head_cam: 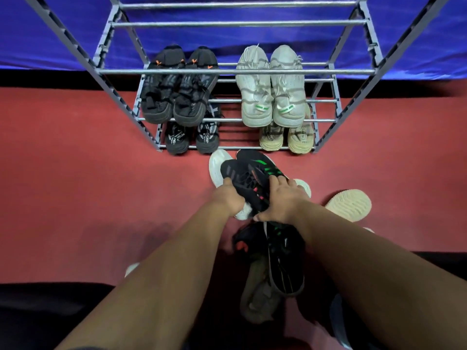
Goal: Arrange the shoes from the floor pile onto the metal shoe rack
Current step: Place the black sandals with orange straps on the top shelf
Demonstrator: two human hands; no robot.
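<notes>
Both hands are clamped on 1 pair of black sneakers with green stripes [255,174], held just in front of the metal shoe rack [235,71]: the left hand [231,198] grips the left shoe's heel end, the right hand [280,200] closes over the right shoe's collar. Under them lies a white sneaker [217,168] on the red floor [88,185]. The rack's lowest tier holds 1 black pair [192,138] on the left and 1 tan pair [286,140] on the right; the tier above holds black sneakers with orange marks [177,92] and pale grey sneakers [270,89]. The remaining pile [275,263] lies between the forearms, with a cream sole [350,204] upturned to the right.
</notes>
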